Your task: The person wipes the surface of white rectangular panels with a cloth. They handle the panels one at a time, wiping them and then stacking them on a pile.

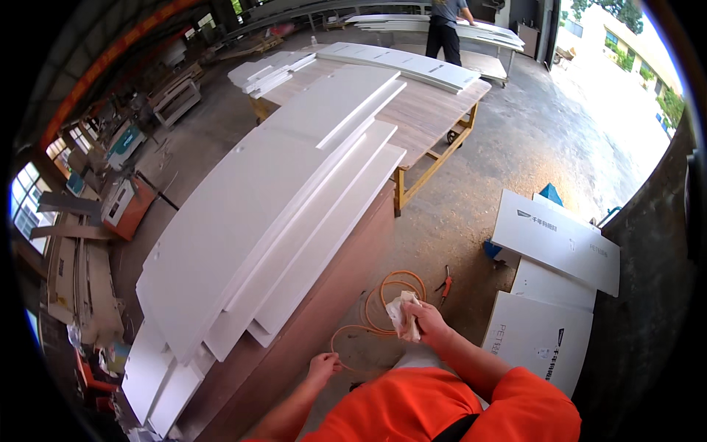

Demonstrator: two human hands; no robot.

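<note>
My right hand is closed around a crumpled white cloth, held in front of my body. Low beside the brown side of the stack, my left hand has its fingers curled together. A loop of thin orange air hose runs right by those fingertips; whether they grip it or something small, I cannot make out. More of the hose lies coiled on the floor, with a red and black air blow gun near it. Left of me, long white panels lie in uneven layers on the brown stack.
Printed white boards rest on blue supports to my right. Ahead stands a wheeled yellow-framed table bearing more white panels. Beyond it, a person is at another panel-covered table. Sawdust covers part of the concrete floor. Machines stand far left.
</note>
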